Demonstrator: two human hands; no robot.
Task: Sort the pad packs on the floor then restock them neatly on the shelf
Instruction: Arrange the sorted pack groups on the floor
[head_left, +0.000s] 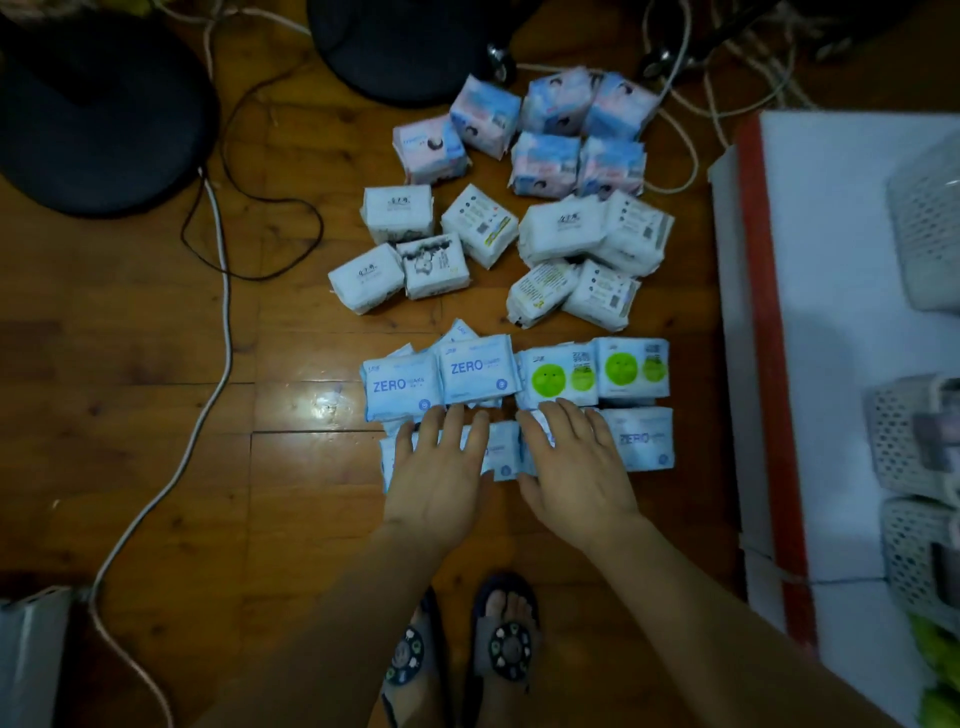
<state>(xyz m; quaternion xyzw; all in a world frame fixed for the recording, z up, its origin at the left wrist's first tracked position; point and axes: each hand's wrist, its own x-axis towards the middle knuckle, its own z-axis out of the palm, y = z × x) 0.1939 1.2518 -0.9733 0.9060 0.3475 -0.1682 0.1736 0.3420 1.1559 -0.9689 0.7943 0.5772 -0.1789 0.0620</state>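
Pad packs lie in three groups on the wooden floor. Several pink-and-blue packs (545, 124) sit farthest from me, several white packs (498, 244) in the middle, and pale blue "ZERO" packs (441, 376) nearest, in two rows. Two of the near packs show green circles (595, 371). My left hand (439, 470) rests flat with straight fingers on the nearest row's left packs. My right hand (569, 462) lies flat on the packs beside it, left of an uncovered "ZERO" pack (641, 439). Neither hand grips anything.
A white shelf with a red edge (831, 322) stands at the right, holding white mesh baskets (919, 436). Two black round bases (98, 119) and loose cables (218, 332) lie at the left and back. My sandalled feet (467, 649) stand just behind the packs.
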